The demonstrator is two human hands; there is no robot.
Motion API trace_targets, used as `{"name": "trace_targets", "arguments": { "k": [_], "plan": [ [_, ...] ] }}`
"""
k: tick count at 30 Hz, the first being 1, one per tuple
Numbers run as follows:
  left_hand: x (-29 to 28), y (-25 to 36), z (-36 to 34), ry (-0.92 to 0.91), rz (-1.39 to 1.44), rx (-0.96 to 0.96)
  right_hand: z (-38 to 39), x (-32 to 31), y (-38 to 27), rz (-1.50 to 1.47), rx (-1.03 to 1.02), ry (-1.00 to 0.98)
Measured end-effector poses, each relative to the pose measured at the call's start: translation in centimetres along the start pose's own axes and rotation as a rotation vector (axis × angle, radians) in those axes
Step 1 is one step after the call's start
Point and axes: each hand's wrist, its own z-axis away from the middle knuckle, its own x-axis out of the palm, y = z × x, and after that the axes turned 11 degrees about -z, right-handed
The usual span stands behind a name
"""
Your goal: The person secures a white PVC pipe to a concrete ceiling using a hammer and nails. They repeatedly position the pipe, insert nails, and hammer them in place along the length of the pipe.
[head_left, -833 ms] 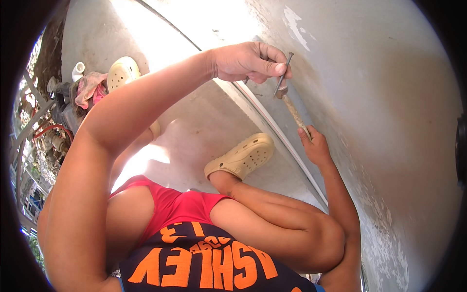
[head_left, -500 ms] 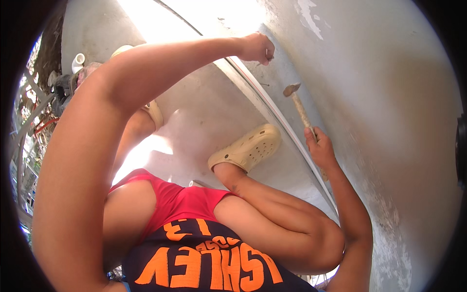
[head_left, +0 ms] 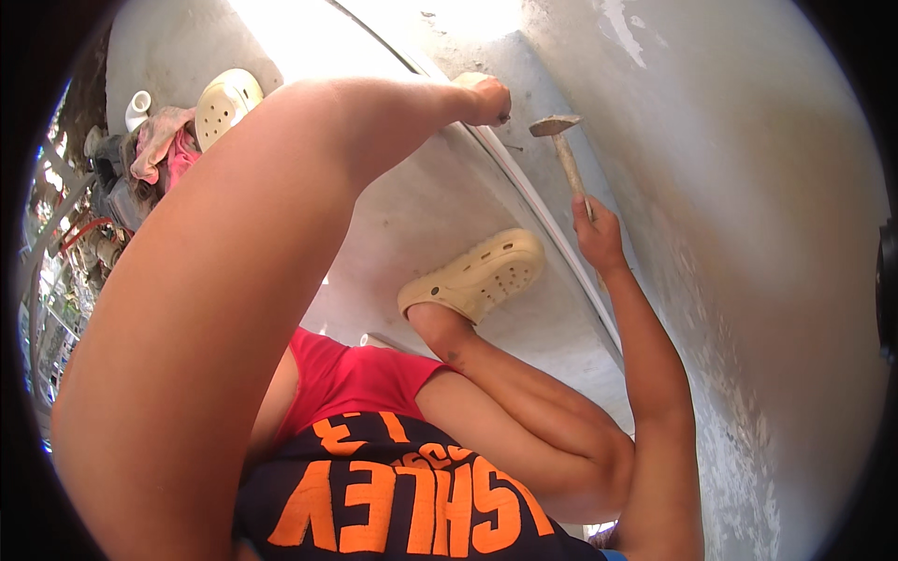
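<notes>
My right hand (head_left: 599, 236) is closed round the wooden handle of a hammer (head_left: 568, 166). The hammer's head points up and away from me, close to my left hand but apart from it. With its arm stretched forward, my left hand (head_left: 484, 99) is closed in a pinch over a long pale strip (head_left: 524, 187). Something small and dark shows at its fingertips, too small to make out. The strip runs along the floor near the foot of the wall. A thin nail-like piece (head_left: 513, 147) sticks out beside the strip, between my two hands.
A grey plastered wall (head_left: 748, 206) rises on the right. My foot in a beige clog (head_left: 477, 276) rests beside the strip; another beige clog (head_left: 227, 105) is at the upper left. Near it are a white pipe fitting (head_left: 138, 108), crumpled cloth (head_left: 164, 140) and mixed clutter. Bright sunlight washes out the far floor.
The hammer has risen and shifted left, its head turning and coming nearer my left hand. My left hand has moved slightly left and stays closed. My left arm now covers more of the view.
</notes>
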Motion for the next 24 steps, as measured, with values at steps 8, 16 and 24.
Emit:
{"name": "trace_targets", "arguments": {
  "k": [8,16,24],
  "plan": [
    [4.1,-1.5,-2.6,0.022,-0.049,0.066,-2.7,1.0,0.3,0.013,-0.031,0.002],
    [2.5,-1.5,-2.3,-0.087,-0.038,0.061,-3.9,2.1,2.4,0.043,-0.080,-0.034],
    [3.2,-1.1,-2.9,-0.046,-0.008,-0.008,-4.0,3.2,3.1,0.015,-0.123,0.057]
  ]
}}
